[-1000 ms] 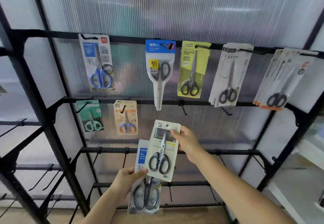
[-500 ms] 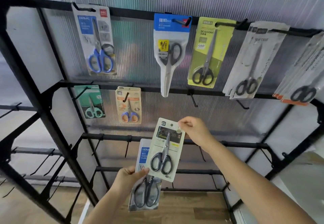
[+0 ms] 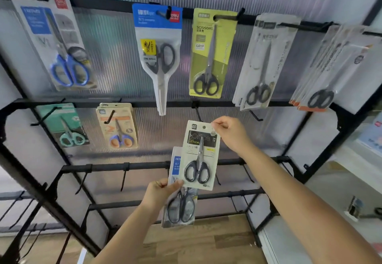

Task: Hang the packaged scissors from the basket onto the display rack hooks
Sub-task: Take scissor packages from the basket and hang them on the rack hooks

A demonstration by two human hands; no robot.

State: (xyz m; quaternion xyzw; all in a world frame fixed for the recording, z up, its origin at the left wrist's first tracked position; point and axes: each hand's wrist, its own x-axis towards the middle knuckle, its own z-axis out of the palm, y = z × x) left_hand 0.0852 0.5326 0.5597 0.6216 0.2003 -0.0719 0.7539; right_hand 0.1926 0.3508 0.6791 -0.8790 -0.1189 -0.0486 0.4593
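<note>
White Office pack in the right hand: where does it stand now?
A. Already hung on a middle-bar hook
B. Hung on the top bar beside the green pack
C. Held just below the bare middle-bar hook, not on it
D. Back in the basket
C: the right hand pinches the white pack by its top corner, and the pack's hang hole sits below the bare hook, with nothing through it.

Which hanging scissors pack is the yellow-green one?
It's the yellow-green scissors pack on the top bar, third from the left, with black handles and the word SCISSORS. The blue-topped pack beside it and the other packs are not green-yellow.
</note>
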